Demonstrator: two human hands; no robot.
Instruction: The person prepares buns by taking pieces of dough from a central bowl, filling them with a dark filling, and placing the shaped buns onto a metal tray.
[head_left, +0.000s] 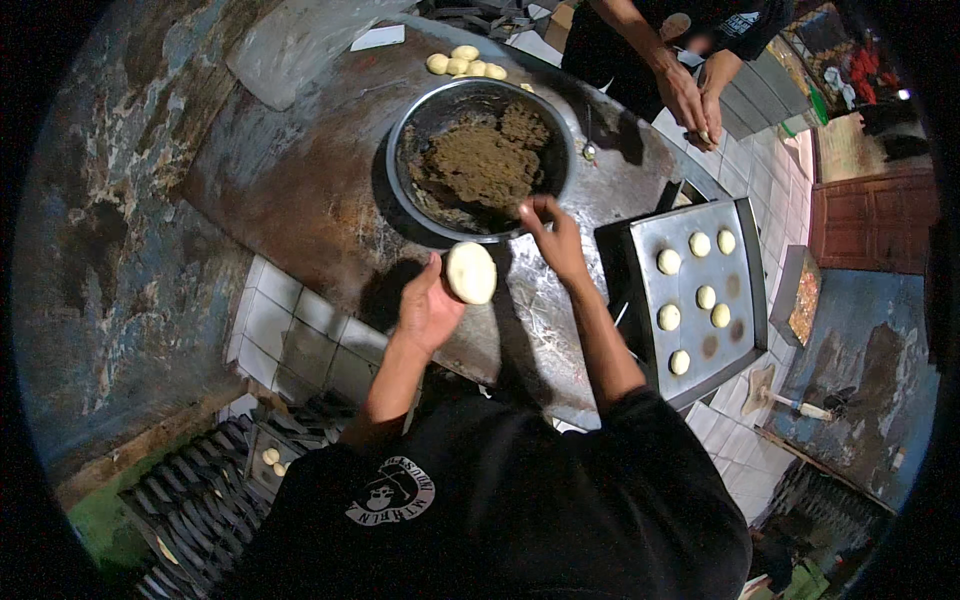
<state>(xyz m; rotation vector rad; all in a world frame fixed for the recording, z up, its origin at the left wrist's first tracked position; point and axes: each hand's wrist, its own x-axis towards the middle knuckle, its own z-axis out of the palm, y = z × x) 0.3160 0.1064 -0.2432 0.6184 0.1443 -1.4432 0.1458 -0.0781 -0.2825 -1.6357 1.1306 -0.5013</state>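
Note:
A flattened round of pale dough [471,273] rests on the fingers of my left hand [428,310], which grips it in front of the metal bowl [397,180]. Brown crumbly filling [482,162] is heaped inside that bowl. At the bowl's near right rim is my right hand [556,240], its fingers bent together in a pinch. Whatever lies between those fingertips is too small to make out.
Several dough balls [465,66] sit behind the bowl on the worn metal table [300,190]. A dark baking tray [690,335] on the right carries several small dough rounds. Across the table, a co-worker's hands [690,108] are close together. A stained wall [130,230] stands left.

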